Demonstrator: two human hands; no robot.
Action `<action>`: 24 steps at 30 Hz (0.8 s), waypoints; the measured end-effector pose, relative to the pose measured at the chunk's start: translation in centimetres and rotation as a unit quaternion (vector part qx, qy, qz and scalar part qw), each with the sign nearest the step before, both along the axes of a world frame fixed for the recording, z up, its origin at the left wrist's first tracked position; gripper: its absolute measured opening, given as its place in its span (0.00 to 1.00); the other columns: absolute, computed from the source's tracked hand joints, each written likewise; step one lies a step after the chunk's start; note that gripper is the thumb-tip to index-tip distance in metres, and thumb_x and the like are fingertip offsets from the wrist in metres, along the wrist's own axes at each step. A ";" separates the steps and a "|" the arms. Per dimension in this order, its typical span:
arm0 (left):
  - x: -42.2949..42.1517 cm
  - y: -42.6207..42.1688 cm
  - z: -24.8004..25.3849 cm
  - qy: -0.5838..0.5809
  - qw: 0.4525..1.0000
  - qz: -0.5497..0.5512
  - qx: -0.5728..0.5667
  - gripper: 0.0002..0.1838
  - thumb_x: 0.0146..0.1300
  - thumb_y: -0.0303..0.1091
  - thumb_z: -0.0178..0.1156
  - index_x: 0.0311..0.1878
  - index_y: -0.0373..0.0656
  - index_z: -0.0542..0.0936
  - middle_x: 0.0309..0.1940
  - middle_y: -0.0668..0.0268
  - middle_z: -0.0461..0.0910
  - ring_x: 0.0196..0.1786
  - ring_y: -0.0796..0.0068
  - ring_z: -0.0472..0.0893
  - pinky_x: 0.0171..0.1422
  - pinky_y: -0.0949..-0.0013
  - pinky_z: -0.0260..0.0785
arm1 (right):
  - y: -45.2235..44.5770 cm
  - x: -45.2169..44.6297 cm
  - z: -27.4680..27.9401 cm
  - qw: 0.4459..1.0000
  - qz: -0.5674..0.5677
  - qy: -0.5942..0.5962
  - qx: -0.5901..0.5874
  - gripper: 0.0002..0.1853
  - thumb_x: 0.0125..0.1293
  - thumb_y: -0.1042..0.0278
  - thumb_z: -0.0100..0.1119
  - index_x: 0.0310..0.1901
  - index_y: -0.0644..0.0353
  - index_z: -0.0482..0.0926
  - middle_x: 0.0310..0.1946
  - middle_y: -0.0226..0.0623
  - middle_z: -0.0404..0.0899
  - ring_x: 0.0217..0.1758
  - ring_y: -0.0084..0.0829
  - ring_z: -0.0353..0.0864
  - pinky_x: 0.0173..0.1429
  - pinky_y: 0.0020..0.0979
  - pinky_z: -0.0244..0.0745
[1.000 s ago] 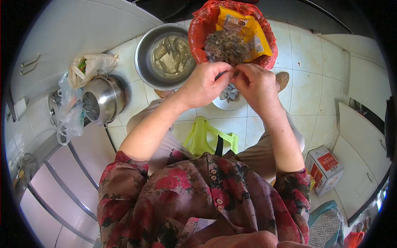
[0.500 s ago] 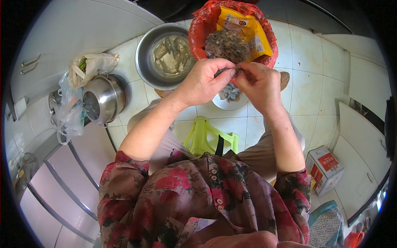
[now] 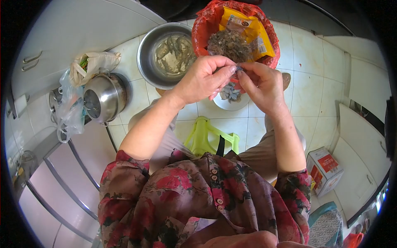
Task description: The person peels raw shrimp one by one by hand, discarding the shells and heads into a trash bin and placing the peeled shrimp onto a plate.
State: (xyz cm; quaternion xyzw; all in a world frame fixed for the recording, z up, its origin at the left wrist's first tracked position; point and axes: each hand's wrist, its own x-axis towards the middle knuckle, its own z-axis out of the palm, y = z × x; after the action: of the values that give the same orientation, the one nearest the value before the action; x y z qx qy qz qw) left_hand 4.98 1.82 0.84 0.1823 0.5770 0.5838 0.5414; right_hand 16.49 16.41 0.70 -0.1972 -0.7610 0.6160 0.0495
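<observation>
1. Shrimp (image 3: 230, 94), bluish-grey and apparently shelled, lies heaped on the round white plate (image 3: 231, 106), at the near side of the red-lined bin (image 3: 200, 35); that share looks done.
2. Brownish translucent shell scraps (image 3: 228, 44) are piled inside the bin beside a yellow printed plastic packet (image 3: 249, 28), which suggests that a fair number have been worked through.
3. Your left hand (image 3: 203, 79) and right hand (image 3: 264, 86) are both closed at the fingertips, pinching one small dark-grey piece (image 3: 238, 69), seemingly a shrimp, above the bin's near edge. Your fingers cover most of it, so you cannot tell how much shell remains.
4. Several whole grey-brown shrimp (image 3: 175, 50) lie in shallow water in the round stainless-steel basin (image 3: 144, 51), left of the bin; these look untouched and so are left.
</observation>
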 end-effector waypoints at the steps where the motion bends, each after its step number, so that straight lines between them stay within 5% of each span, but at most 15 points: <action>1: 0.1 0.0 0.0 -0.001 1.000 -0.001 0.000 0.10 0.72 0.34 0.51 0.47 0.38 0.77 0.19 0.76 0.68 0.15 0.90 0.64 0.17 0.82 0.59 | -0.1 0.0 -0.1 1.000 -0.003 0.001 0.014 0.08 0.61 0.77 0.58 0.39 0.71 0.80 0.27 0.42 0.83 0.27 0.25 0.85 0.31 0.26 0.79; 6: 0.3 0.0 -0.4 0.218 0.976 -0.010 0.012 0.09 0.68 0.32 0.56 0.45 0.38 0.80 0.25 0.73 0.78 0.17 0.91 0.68 0.19 0.81 0.60 | 0.0 -0.2 -0.1 0.999 -0.010 -0.047 -0.002 0.08 0.56 0.77 0.60 0.37 0.69 0.81 0.27 0.43 0.82 0.27 0.30 0.85 0.32 0.29 0.78; 9: 0.1 -0.1 -2.4 0.323 0.942 -0.003 0.089 0.09 0.68 0.31 0.57 0.46 0.39 0.81 0.25 0.73 0.79 0.18 0.91 0.69 0.20 0.81 0.61 | 0.2 -0.2 -0.4 0.989 0.034 0.033 0.143 0.09 0.53 0.78 0.60 0.37 0.67 0.82 0.28 0.45 0.82 0.30 0.38 0.84 0.35 0.31 0.78; 11: 0.1 -0.2 -2.6 0.323 0.942 -0.004 0.092 0.09 0.68 0.31 0.57 0.45 0.39 0.81 0.24 0.73 0.78 0.18 0.91 0.69 0.21 0.82 0.61 | 0.3 -0.4 0.0 0.973 0.047 0.052 0.218 0.10 0.50 0.79 0.60 0.36 0.66 0.82 0.29 0.47 0.81 0.33 0.45 0.82 0.37 0.34 0.77; 13: 0.0 -0.1 -1.7 0.322 0.942 -0.006 0.096 0.09 0.68 0.31 0.56 0.45 0.38 0.81 0.24 0.73 0.78 0.18 0.90 0.69 0.21 0.82 0.61 | 0.4 -0.3 -0.1 0.979 0.038 0.057 0.193 0.09 0.52 0.78 0.60 0.37 0.67 0.82 0.28 0.45 0.81 0.30 0.41 0.82 0.35 0.33 0.77; 15: -0.1 -0.4 -0.3 0.169 0.984 -0.023 0.040 0.09 0.69 0.31 0.55 0.46 0.38 0.80 0.23 0.73 0.76 0.18 0.90 0.67 0.21 0.81 0.60 | 0.6 -0.3 0.4 0.983 0.029 0.062 0.170 0.08 0.54 0.78 0.60 0.37 0.68 0.82 0.27 0.44 0.82 0.28 0.37 0.83 0.33 0.31 0.77; 17: -0.3 -0.7 -0.2 0.121 0.992 -0.019 0.041 0.10 0.70 0.31 0.54 0.47 0.38 0.80 0.22 0.73 0.74 0.17 0.90 0.66 0.19 0.81 0.59 | 0.7 -0.3 1.6 0.997 -0.018 -0.074 -0.005 0.07 0.59 0.76 0.60 0.38 0.68 0.81 0.26 0.39 0.83 0.24 0.26 0.82 0.29 0.27 0.76; 20: -0.3 -0.8 0.2 0.038 0.999 -0.005 0.037 0.10 0.71 0.32 0.52 0.48 0.38 0.78 0.20 0.74 0.70 0.15 0.89 0.64 0.18 0.82 0.57 | 2.2 0.0 1.2 0.987 -0.023 -0.072 -0.143 0.07 0.63 0.77 0.58 0.41 0.68 0.81 0.26 0.36 0.82 0.23 0.19 0.80 0.27 0.22 0.75; 23: -0.6 -0.6 0.7 -0.020 0.999 0.012 0.025 0.10 0.72 0.34 0.50 0.46 0.37 0.76 0.19 0.74 0.68 0.15 0.89 0.63 0.17 0.82 0.56 | 2.3 -0.2 0.5 0.984 -0.073 0.032 -0.161 0.08 0.63 0.80 0.57 0.42 0.68 0.81 0.25 0.36 0.82 0.22 0.20 0.79 0.27 0.22 0.75; 24: -0.6 -0.5 0.7 -0.044 0.999 0.017 0.019 0.11 0.73 0.35 0.49 0.44 0.37 0.75 0.19 0.74 0.67 0.15 0.89 0.63 0.16 0.82 0.56 | 2.5 -0.1 0.1 0.987 -0.062 0.040 -0.141 0.09 0.63 0.80 0.57 0.45 0.68 0.80 0.32 0.37 0.83 0.28 0.20 0.80 0.30 0.21 0.76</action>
State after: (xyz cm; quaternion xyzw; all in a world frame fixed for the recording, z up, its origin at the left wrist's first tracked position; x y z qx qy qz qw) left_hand 4.33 1.30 1.55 0.1570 0.5445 0.6114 0.5522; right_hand 16.43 18.90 0.81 -0.2238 -0.6503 0.7204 0.0898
